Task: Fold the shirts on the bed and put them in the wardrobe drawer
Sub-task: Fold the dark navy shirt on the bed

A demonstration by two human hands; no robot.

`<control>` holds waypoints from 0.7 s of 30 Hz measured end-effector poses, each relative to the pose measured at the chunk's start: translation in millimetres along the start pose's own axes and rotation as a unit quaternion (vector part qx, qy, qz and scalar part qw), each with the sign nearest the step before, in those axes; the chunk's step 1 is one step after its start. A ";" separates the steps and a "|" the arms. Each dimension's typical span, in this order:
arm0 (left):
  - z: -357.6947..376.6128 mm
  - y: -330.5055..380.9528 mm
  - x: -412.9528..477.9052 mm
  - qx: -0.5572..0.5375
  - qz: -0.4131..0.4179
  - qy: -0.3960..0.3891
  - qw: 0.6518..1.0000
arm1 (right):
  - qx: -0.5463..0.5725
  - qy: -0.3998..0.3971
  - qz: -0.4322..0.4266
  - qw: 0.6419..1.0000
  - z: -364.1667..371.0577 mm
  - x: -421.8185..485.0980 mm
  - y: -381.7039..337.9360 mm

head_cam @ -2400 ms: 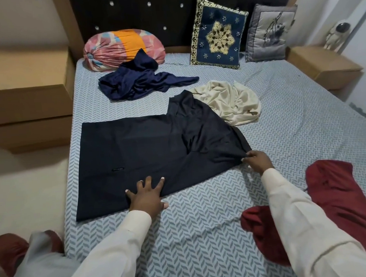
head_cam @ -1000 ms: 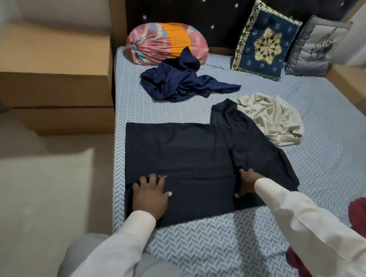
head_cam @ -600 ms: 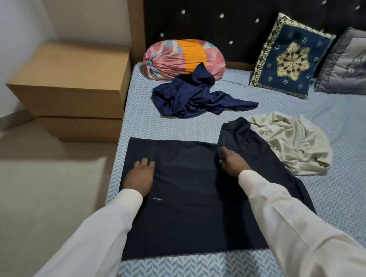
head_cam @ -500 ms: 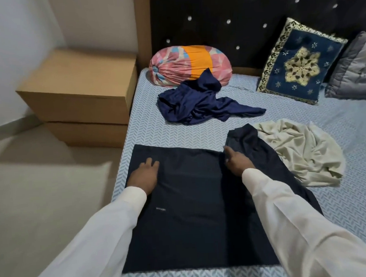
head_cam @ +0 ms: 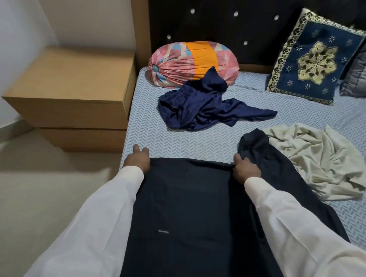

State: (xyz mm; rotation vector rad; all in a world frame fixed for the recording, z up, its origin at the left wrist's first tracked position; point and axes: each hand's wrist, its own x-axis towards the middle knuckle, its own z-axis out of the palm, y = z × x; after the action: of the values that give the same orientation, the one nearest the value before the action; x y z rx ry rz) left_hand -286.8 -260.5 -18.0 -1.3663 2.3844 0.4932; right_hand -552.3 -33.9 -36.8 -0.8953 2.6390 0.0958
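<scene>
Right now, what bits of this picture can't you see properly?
Head view only.
The label on the dark shirt: too small to read.
The dark shirt's near end: cut by the bottom edge, partly under the sleeves.
The left hand: its own back hides whether it grips the shirt's corner.
The grey cushion: cut by the right edge.

The only writing in view is a small pale printed mark on the dark navy shirt, which lies spread flat. The mark sits on the near-left part of the cloth, as one short line of tiny characters. They are too small and blurred to read.
</scene>
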 end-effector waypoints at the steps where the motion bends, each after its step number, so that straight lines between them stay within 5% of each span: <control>1: -2.3 -1.9 -1.7 -0.006 0.000 -0.010 1.000 | 0.004 0.000 -0.002 1.000 -0.5 -4.1 1.2; 4: -5.4 -10.9 -16.4 -0.062 0.042 0.006 0.997 | 0.050 -0.009 -0.026 0.998 -11.1 -19.6 11.6; 9: 10.5 -37.1 -86.2 -0.159 0.113 0.146 0.970 | 0.224 0.014 -0.074 0.972 -26.7 -68.2 35.7; 13: 41.4 -57.5 -141.8 -0.118 0.138 0.227 0.957 | 0.187 0.135 -0.097 0.968 -17.2 -116.3 54.1; 21: 87.8 -66.6 -201.3 -0.099 0.116 0.244 0.958 | 0.112 0.162 -0.093 0.976 21.4 -186.8 78.3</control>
State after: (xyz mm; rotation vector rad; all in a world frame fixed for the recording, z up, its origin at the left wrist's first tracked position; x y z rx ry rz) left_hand -122.2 -100.7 -10.9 -1.4294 2.9921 0.5135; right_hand -454.9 140.1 4.5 -1.1548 2.7637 -0.4199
